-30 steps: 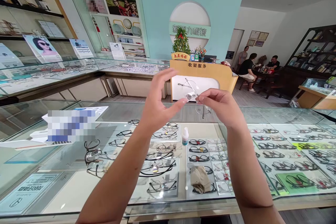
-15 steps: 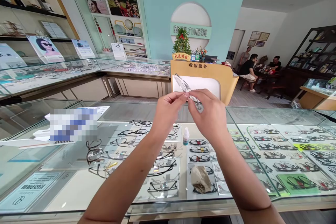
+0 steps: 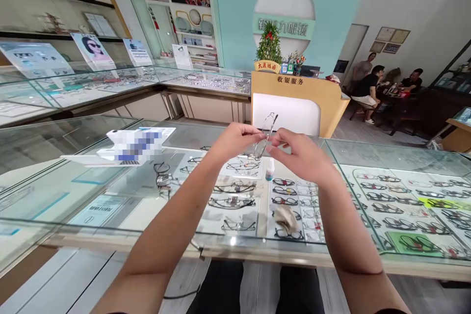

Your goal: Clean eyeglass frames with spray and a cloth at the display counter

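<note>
A pair of thin-rimmed eyeglasses (image 3: 271,126) is held up over the glass counter, its frame standing nearly upright. My left hand (image 3: 241,138) pinches it from the left side. My right hand (image 3: 296,152) grips it from the right, thumb and forefinger near the rim. Below them, a small white-capped spray bottle (image 3: 270,170) stands on the counter. Nearer to me lies a crumpled beige cloth (image 3: 286,220) on the glass, above rows of spectacles (image 3: 285,190) in the display case.
An open white box-like item (image 3: 103,159) with a blurred top lies on the counter at left. The glass counter's front edge (image 3: 257,250) runs before me. Beyond stands a wooden cashier desk (image 3: 331,103). Several people (image 3: 371,86) are around a table at the far right.
The eyeglasses have turned from a slant to nearly upright between my hands. My right hand's fingers have shifted on them. The view has tipped downward, showing the counter's front edge and my legs.
</note>
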The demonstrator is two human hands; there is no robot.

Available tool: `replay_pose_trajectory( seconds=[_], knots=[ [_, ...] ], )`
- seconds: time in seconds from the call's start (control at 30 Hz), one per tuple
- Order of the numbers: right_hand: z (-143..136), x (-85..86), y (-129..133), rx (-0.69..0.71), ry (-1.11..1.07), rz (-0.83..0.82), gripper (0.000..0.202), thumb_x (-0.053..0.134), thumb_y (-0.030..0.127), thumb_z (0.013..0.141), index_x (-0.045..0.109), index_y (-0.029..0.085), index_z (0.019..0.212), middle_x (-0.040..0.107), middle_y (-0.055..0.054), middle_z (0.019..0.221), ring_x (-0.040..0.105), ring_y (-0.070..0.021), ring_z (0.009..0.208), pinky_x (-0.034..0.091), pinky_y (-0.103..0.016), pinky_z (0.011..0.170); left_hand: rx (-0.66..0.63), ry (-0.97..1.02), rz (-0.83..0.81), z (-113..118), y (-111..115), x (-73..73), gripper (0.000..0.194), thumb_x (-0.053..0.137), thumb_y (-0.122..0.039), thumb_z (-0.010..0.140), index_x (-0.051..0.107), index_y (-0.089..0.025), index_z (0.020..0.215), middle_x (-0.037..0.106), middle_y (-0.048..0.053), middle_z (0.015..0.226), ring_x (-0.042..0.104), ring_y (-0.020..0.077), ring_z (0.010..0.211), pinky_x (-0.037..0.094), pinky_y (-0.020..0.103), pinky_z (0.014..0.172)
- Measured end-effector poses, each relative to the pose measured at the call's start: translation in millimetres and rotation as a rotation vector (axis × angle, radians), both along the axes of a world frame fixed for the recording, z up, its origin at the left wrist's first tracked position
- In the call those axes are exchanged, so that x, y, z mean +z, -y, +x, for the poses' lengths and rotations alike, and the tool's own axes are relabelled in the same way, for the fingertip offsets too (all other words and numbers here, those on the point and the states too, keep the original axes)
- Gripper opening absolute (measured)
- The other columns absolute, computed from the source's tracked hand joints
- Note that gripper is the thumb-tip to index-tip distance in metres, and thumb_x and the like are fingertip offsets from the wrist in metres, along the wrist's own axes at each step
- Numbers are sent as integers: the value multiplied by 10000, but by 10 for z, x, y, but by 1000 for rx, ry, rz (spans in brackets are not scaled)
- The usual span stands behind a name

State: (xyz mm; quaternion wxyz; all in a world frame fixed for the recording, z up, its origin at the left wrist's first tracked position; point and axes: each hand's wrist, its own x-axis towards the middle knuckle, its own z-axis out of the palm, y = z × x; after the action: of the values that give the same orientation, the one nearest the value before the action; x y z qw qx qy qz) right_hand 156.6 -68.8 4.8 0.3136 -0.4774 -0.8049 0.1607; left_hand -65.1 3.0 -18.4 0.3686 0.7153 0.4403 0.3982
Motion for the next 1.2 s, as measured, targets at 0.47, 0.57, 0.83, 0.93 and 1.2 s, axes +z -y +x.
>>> replay_pose_trajectory(
  seconds=[0.47, 0.57, 0.83, 0.93, 1.2],
  knots=[
    [-750, -1175, -360, 127, -114, -708, 258, 777, 451, 889, 634, 255, 979, 705, 15, 1004, 628, -190, 920, 432, -294, 733, -108, -817, 24, -677, -178, -702, 232, 720, -380, 883, 896, -233, 913, 830, 44, 878, 626, 177, 714, 361, 307, 649],
    [-864, -1309, -413, 129, -196, -829, 268, 840, 366, 847, 615, 243, 923, 725, -10, 1048, 662, -197, 1010, 498, -291, 768, -109, -991, 117, -669, -195, -832, 223, 705, -329, 910, 910, -258, 960, 872, 51, 992, 734, 208, 871, 423, 293, 705],
    [-818, -1246, -486, 79, -179, -931, 355, 925, 401, 786, 649, 236, 935, 768, -18, 1131, 773, -206, 1027, 501, -259, 732, -80, -1137, 179, -595, -208, -947, 211, 721, -257, 932, 917, -267, 1009, 870, 90, 1040, 781, 268, 1023, 505, 316, 842],
    [-659, -1131, -445, 135, -179, -905, 356, 904, 453, 801, 675, 224, 950, 756, -24, 1197, 778, -180, 962, 492, -243, 696, -88, -1168, 174, -557, -227, -976, 211, 719, -291, 957, 913, -255, 1032, 866, 108, 1028, 784, 285, 1049, 514, 325, 877],
    [102, -940, -411, 653, -327, -930, 405, 673, 571, 1016, 682, 174, 936, 339, 130, 495, 190, -80, 488, 176, -247, 497, -126, -1224, 159, -455, -293, -1091, 233, 707, -308, 955, 907, -245, 1055, 863, 122, 1138, 777, 287, 1091, 531, 335, 946]
  ],
)
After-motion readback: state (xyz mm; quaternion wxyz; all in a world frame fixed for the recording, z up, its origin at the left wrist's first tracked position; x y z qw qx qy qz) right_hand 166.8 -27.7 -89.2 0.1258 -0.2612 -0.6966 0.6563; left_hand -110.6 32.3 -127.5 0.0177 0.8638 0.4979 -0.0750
